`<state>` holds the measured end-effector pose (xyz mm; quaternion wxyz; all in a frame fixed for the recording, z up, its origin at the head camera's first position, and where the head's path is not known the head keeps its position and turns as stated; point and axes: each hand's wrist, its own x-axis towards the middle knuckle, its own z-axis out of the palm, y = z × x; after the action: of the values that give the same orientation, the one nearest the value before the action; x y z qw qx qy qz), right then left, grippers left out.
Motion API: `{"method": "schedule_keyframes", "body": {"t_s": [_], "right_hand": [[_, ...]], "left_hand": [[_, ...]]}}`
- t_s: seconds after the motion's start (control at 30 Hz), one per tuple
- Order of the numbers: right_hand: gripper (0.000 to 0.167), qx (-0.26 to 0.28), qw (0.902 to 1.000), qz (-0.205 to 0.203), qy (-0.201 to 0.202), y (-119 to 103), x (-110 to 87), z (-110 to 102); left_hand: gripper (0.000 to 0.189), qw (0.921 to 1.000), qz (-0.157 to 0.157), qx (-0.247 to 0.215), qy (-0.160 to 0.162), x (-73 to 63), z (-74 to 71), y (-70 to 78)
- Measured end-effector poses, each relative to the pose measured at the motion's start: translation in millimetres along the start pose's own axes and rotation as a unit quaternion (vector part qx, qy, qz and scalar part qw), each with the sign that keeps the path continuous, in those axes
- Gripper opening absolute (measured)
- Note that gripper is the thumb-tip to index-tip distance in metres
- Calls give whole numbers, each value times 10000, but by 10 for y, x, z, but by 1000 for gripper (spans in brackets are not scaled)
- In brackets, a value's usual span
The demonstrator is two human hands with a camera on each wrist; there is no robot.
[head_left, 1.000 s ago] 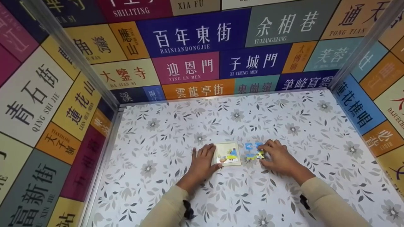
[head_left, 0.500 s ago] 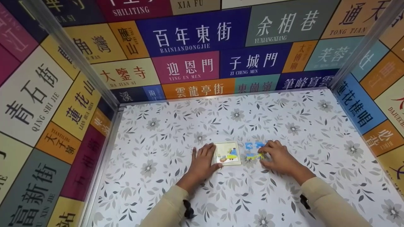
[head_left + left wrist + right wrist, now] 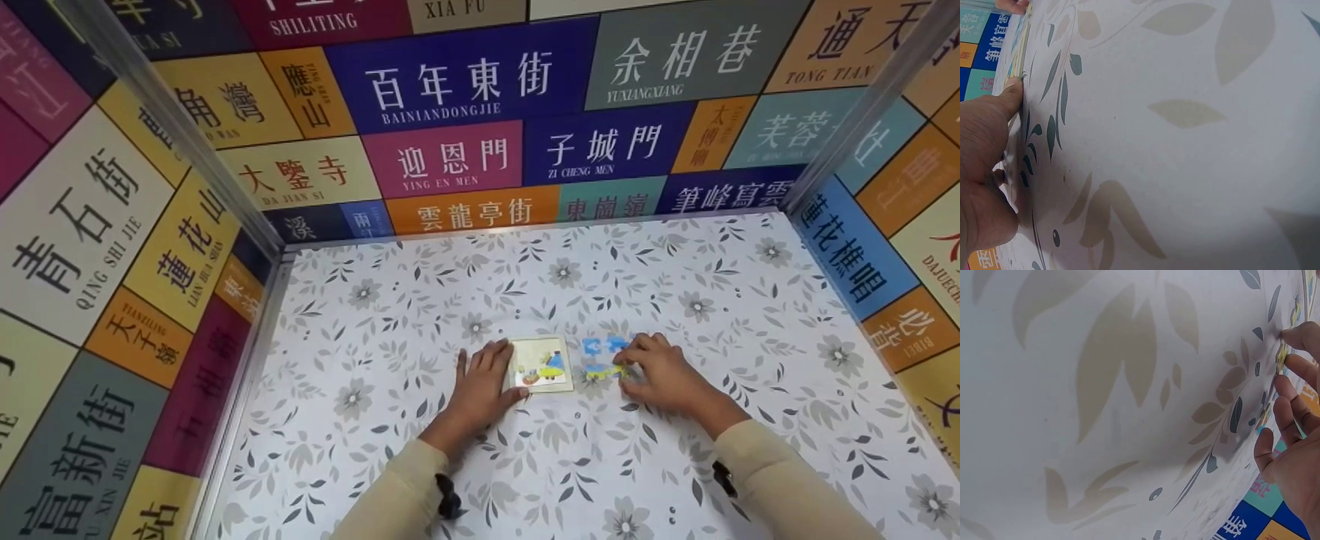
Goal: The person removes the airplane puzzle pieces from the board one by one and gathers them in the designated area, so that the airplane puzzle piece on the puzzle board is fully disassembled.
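Head view high, forward and down; wrist views low, close across the same floral tabletop (image 3: 540,304)

Right hand (image 3: 1298,458)'s got 1 yellow puzzle piece (image 3: 1282,356) pinched thumb-to-finger, flat on the leafy worktop (image 3: 1044,422), colourful sign panels (image 3: 1261,497) just past its edge.

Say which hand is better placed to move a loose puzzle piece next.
Probably the right hand: it appears to pinch a yellow piece, with blue pieces close by. The left hand touches the tray, which lies between it and the pieces.
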<state>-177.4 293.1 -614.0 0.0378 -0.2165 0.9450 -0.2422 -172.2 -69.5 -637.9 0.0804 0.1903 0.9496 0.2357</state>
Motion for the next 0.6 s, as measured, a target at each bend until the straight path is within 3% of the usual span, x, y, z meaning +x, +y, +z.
{"method": "schedule_keyframes", "body": {"t_s": [0.37,0.6], "right_hand": [[25,31,9999,65,-146,-7,4,-10],[22,22,10000,-28,7,-15,6,8]], "left_hand": [[82,9998,-115,153,-7,10,0,23],[82,9999,-127,104,-33,11,-3,17]]}}
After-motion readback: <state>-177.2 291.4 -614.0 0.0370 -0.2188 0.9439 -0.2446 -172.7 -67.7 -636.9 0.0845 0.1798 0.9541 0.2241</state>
